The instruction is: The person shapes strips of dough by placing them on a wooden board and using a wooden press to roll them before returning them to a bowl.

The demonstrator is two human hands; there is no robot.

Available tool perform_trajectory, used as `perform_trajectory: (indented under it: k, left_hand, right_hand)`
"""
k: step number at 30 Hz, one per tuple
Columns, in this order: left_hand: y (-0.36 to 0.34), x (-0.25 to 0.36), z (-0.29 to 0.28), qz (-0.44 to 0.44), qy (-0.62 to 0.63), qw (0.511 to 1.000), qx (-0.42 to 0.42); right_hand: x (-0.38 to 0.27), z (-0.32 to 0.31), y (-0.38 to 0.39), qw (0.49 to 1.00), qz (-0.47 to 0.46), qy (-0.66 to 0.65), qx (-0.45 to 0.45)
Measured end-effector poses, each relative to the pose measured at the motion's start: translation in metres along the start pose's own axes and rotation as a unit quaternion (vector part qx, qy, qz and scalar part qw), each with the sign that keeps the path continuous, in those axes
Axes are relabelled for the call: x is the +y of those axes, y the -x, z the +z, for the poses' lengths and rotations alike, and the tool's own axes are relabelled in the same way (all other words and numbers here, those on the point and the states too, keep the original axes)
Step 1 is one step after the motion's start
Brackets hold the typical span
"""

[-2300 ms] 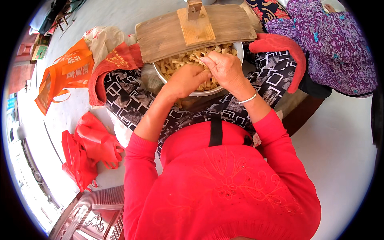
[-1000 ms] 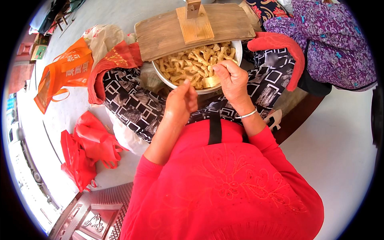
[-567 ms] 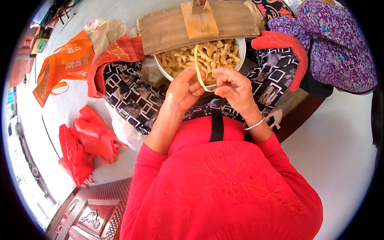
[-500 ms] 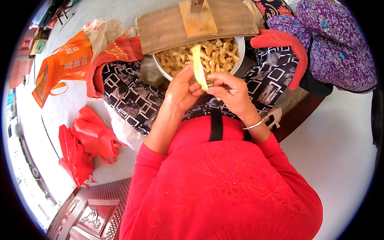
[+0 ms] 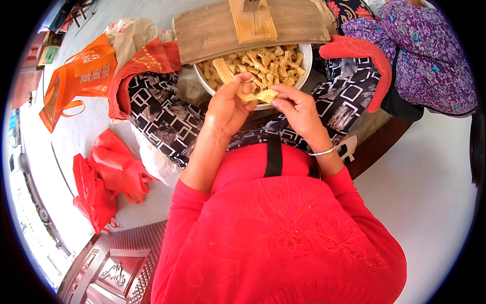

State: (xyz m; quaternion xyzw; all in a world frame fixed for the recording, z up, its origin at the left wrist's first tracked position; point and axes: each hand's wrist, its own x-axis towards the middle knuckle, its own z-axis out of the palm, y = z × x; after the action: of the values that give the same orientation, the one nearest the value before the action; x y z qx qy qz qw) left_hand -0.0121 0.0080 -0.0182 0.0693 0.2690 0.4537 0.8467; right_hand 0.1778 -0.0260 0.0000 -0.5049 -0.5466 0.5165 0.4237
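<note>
centrally, red top: a person in an embroidered red top (image 5: 291, 223) sits with legs in patterned black-and-white trousers (image 5: 162, 121) parted around a basin.
purple florals: another person's clothing (image 5: 430, 61) fills the upper right.
wooden board: a wide brown board (image 5: 202, 35), a paler piece of wood (image 5: 253, 23) on it, covers the far side of the basin.
basin: round and pale-rimmed (image 5: 307, 58) — filled with knotted tan pieces (image 5: 268, 63).
bags: an orange bag (image 5: 83, 78) and red bags (image 5: 119, 162) at left.
left hand: palm upward, the hand (image 5: 230, 109) lightly grasps a strip between thumb and fingers.
right hand: thumb and forefinger (image 5: 298, 106) pinch the strip's near end.
yellow strip: it (image 5: 264, 96) spans both hands — its free end over the basin.
bangle: silvery (image 5: 323, 152), on the right wrist.
</note>
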Motion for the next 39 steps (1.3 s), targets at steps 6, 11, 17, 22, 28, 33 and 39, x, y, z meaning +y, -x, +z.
perform_trajectory:
  k: [6, 11, 17, 22, 28, 33, 39]
  left_hand:
    - [-0.004, -0.010, 0.006, -0.019, -0.082, 0.994, 0.064]
    - [-0.010, -0.011, -0.015, 0.110, -0.545, 0.826, 0.086]
    - [0.002, -0.017, 0.016, 0.251, -0.851, 0.458, 0.060]
    - [0.004, -0.013, 0.026, 0.291, -0.825, 0.476, 0.095]
    - [-0.001, -0.020, 0.006, 0.143, -0.523, 0.837, 0.069]
    - [-0.001, -0.024, 0.015, 0.230, -0.602, 0.760, 0.083]
    - [0.003, -0.021, 0.020, 0.245, -0.642, 0.723, 0.062]
  right_hand:
    - [-0.011, 0.022, 0.001, 0.993, 0.006, -0.113, -0.024]
    - [-0.021, 0.014, -0.015, 0.951, -0.226, 0.207, 0.030]
    - [-0.010, 0.021, -0.022, 0.914, -0.288, 0.276, 0.076]
    - [0.001, 0.020, -0.021, 0.992, -0.028, 0.083, 0.087]
    - [0.011, 0.023, -0.021, 0.972, 0.127, -0.160, 0.115]
    - [0.013, 0.024, -0.023, 0.978, 0.095, -0.124, 0.141]
    - [0.019, 0.021, -0.018, 0.993, 0.027, -0.088, 0.070]
